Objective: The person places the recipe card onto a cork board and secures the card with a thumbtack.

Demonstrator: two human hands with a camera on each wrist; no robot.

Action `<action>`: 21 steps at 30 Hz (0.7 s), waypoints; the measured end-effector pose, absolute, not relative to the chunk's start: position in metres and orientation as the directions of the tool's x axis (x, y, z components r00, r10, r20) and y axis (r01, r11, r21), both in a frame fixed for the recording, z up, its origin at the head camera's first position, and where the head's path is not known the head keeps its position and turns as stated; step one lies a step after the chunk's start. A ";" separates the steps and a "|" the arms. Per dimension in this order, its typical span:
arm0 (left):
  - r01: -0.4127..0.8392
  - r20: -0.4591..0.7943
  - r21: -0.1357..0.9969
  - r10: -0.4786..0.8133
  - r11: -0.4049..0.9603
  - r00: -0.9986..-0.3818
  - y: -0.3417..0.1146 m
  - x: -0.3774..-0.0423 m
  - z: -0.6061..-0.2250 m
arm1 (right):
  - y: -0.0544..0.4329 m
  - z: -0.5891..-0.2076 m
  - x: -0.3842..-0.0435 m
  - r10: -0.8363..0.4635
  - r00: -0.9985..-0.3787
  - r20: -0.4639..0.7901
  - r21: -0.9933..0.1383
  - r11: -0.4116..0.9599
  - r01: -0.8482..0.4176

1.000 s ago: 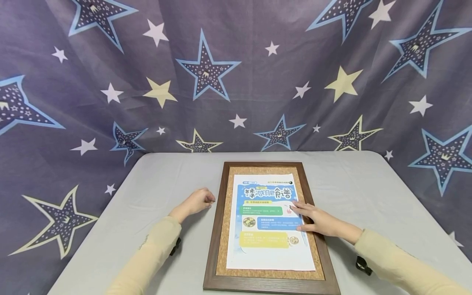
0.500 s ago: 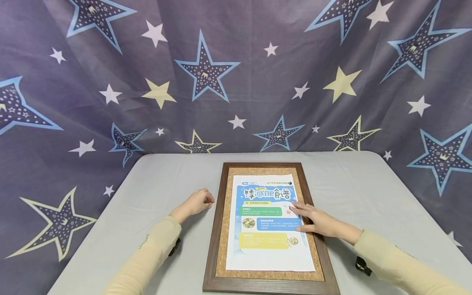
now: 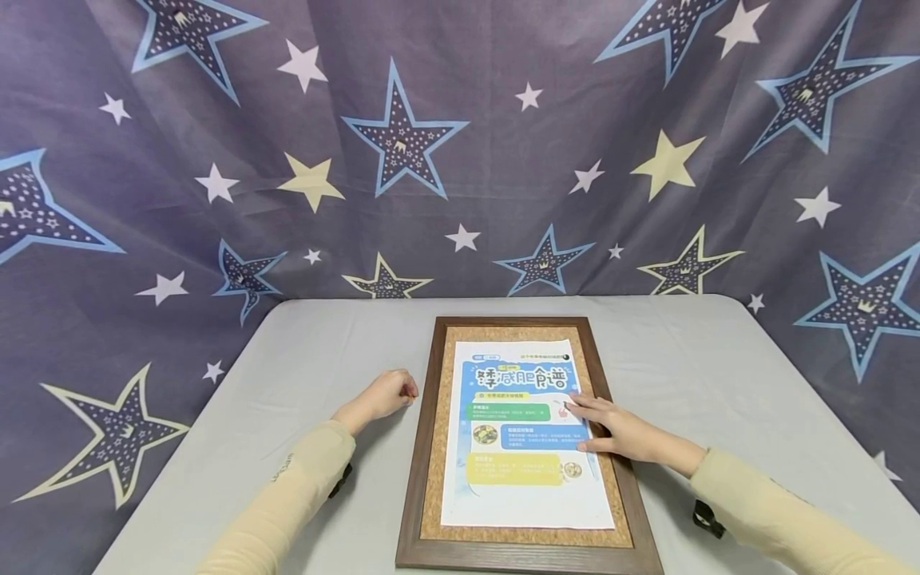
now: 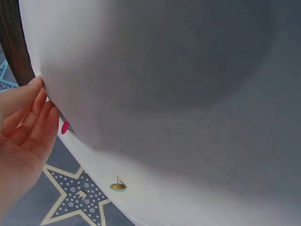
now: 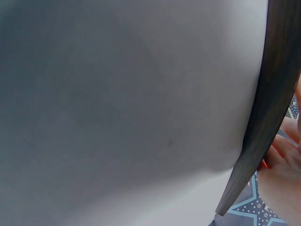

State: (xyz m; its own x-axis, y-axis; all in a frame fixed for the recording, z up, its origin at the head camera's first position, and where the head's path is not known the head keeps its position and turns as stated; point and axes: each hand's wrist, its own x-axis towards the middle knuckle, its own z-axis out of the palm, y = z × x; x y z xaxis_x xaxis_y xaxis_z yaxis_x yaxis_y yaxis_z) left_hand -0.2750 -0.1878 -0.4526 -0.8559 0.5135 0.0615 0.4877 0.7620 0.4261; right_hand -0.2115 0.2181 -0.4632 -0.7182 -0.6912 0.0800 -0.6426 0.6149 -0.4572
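- The left hand (image 3: 388, 394) is at the tabletop (image 3: 338, 343), just left of the board; its fingers curl in toward the thumb — whether they pinch anything, I cannot tell.
- A pink tack (image 4: 65, 127) is just beside its fingertips, a gold tack (image 4: 118, 187) a little apart; both show only in the left wrist view.
- The right hand (image 3: 624, 431) rests over the right side of the paper poster (image 3: 525, 507), thumb spread from the fingers, hiding part of that edge.
- The poster lies flat on the cork board (image 3: 525, 553), brown-framed, mid-table; its small print is unreadable.
- The sleeves (image 3: 309, 471) are cut off at the near side.
- The table is pale grey — beyond it hangs a star-patterned purple-grey curtain (image 3: 496, 160).
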 end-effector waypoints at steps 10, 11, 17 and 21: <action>0.502 0.065 0.439 0.530 0.745 -0.845 -0.190 -0.278 -0.455 | 0.218 -0.463 -0.211 -0.686 -0.723 0.082 -0.450 0.622 -0.641; 0.500 0.060 0.441 0.531 0.745 -0.845 -0.190 -0.278 -0.455 | 0.218 -0.463 -0.211 -0.686 -0.723 0.082 -0.450 0.622 -0.641; 0.487 0.040 0.472 0.534 0.735 -0.845 -0.191 -0.280 -0.452 | 0.218 -0.463 -0.211 -0.687 -0.722 0.081 -0.447 0.622 -0.643; 0.461 0.037 0.494 0.512 0.737 -0.858 -0.191 -0.280 -0.451 | 0.218 -0.462 -0.211 -0.687 -0.722 0.080 -0.450 0.622 -0.641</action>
